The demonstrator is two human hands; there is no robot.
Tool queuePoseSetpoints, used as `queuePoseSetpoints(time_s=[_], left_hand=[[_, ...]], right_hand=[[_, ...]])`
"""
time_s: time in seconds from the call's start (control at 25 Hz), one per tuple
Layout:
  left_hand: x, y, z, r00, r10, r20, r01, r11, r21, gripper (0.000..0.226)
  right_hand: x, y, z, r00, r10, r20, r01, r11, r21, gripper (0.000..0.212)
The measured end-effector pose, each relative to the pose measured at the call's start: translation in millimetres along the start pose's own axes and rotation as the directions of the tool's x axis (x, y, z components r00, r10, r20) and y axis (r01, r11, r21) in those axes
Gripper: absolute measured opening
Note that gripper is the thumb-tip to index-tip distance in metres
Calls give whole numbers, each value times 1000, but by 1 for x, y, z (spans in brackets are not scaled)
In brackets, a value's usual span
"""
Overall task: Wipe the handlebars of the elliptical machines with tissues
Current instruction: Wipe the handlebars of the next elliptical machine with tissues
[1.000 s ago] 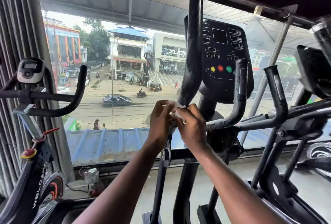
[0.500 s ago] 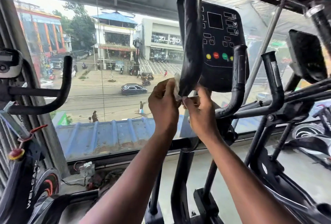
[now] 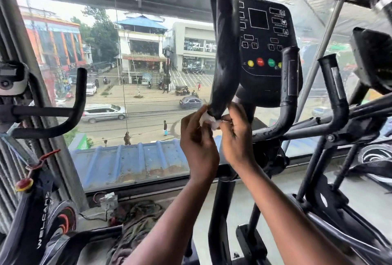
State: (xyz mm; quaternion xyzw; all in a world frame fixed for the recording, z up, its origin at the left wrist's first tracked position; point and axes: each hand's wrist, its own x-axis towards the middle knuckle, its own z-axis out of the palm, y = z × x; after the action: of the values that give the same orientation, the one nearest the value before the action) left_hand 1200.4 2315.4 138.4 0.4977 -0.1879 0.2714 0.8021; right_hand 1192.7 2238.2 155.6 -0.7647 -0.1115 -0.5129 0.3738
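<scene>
Tissue (image 3: 209, 121) pinched by left hand (image 3: 198, 137) and right hand (image 3: 236, 135) fingers around handlebar (image 3: 222, 52), "WELCARE" bike (image 3: 42, 218) left.

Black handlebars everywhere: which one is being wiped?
The tall black padded handlebar left of the console; both hands hold white tissue at its lower end.

Both hands (image 3: 218, 137) pinch tissue (image 3: 209, 121) round handlebar (image 3: 222, 56)
</scene>
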Motion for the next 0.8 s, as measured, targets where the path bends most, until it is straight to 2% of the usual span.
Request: queuePoseSetpoints(time_s=[0.16, 0.24, 0.36, 0.4, 0.48, 0.56, 0.64, 0.72, 0.76, 0.8], left_hand=[[23, -50, -10, 977, -199, 73, 172, 946, 274, 37], [33, -59, -12, 963, -256, 82, 219, 925, 312, 36], [26, -48, -11, 988, -97, 122, 74, 981, 179, 39], [25, -51, -12, 986, -98, 138, 73, 982, 177, 38], [31, -69, -15, 954, -239, 178, 183, 942, 281, 34], [42, -79, -18, 869, -456, 193, 361, 850, 384, 27], [51, -85, -20, 785, -591, 184, 489, 774, 401, 19], [55, -89, -21, 744, -637, 201, 540, 751, 381, 26], [56, -91, -21, 728, -652, 211, 557, 742, 373, 26], [57, -92, -21, 710, -667, 228, 581, 736, 347, 22]], right_hand=[[-3, -7, 3, 997, 10, -72, -16, 996, -82, 29], [-4, -6, 5, 997, 22, -77, -30, 995, -97, 30], [-5, -6, 10, 992, 53, -113, -65, 993, -102, 30], [-5, -8, 10, 990, 57, -130, -69, 993, -95, 31], [-5, -10, 9, 988, 70, -137, -81, 993, -82, 32], [-11, -1, 13, 974, 174, -146, -178, 984, -17, 33], [-27, 21, 26, 894, 420, -158, -409, 907, 101, 23], [-42, 39, 41, 748, 661, -68, -644, 746, 167, 12], [-46, 45, 48, 697, 716, -25, -703, 690, 174, 15], [-46, 48, 54, 682, 731, -14, -719, 675, 168, 19]])
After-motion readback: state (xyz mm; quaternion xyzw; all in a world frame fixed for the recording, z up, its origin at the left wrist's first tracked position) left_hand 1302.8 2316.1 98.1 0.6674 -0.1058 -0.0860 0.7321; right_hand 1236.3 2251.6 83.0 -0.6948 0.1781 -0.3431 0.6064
